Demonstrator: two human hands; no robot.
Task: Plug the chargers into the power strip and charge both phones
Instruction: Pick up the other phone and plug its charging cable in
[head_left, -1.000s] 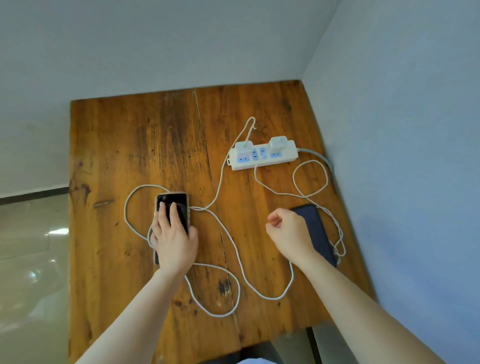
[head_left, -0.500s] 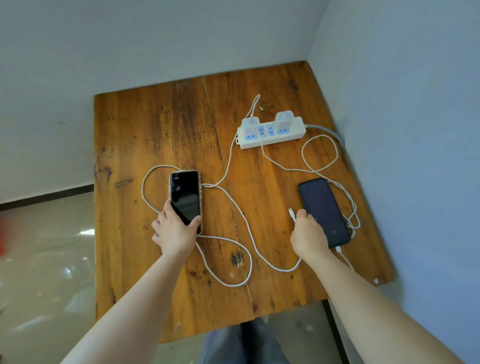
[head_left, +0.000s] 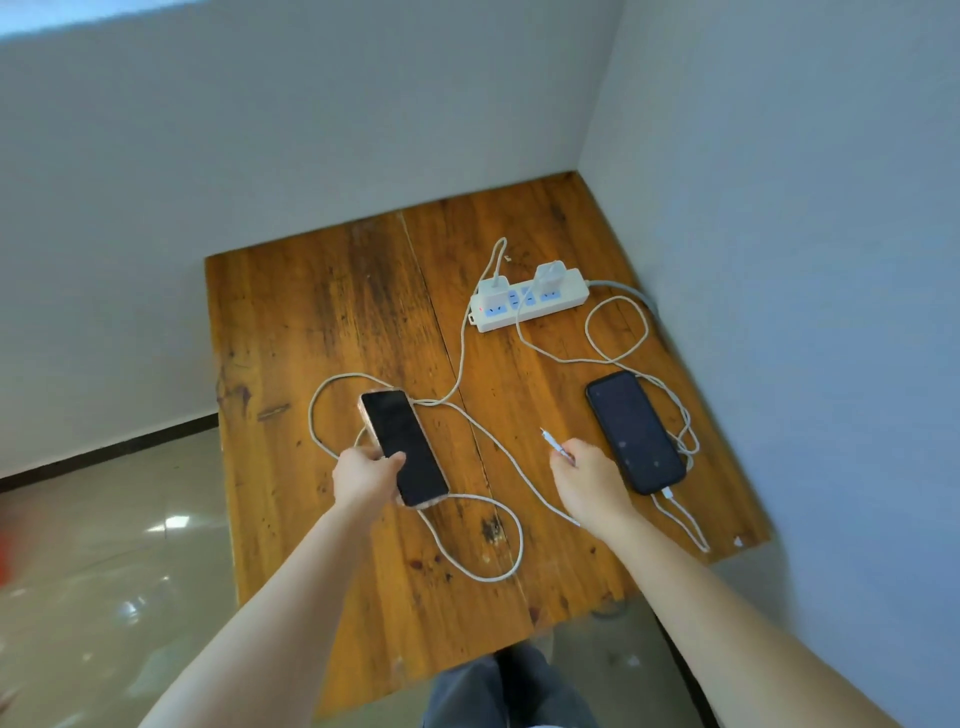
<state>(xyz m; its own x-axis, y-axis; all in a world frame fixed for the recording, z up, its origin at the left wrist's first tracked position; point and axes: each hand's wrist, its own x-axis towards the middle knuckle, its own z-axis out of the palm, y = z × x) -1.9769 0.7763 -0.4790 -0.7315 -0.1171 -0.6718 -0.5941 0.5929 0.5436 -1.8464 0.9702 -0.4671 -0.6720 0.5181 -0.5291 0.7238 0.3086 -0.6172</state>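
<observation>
A white power strip (head_left: 563, 299) lies at the back of the wooden table (head_left: 311, 322), with two white chargers (head_left: 548, 276) plugged into it. My left hand (head_left: 363, 475) grips a pale-cased phone (head_left: 402, 447) with a dark screen, tilted up off the table. My right hand (head_left: 589, 480) pinches the free plug end of a white cable (head_left: 551, 442), pointing up and left. That cable loops across the table toward the left charger. A dark phone (head_left: 634, 431) lies flat to the right of my right hand, with a white cable plugged into its near end (head_left: 667, 492).
Grey walls close the table in at the back and on the right (head_left: 805, 260). Loose cable loops (head_left: 488, 574) lie near the front middle of the table. A shiny tiled floor (head_left: 104, 545) is on the left, and my trouser leg (head_left: 498, 691) shows below the table edge.
My left hand lifted the pale-cased phone and slid back to grip its lower part. My right hand picked up the cable's plug end beside the dark phone. The view pulled back.
</observation>
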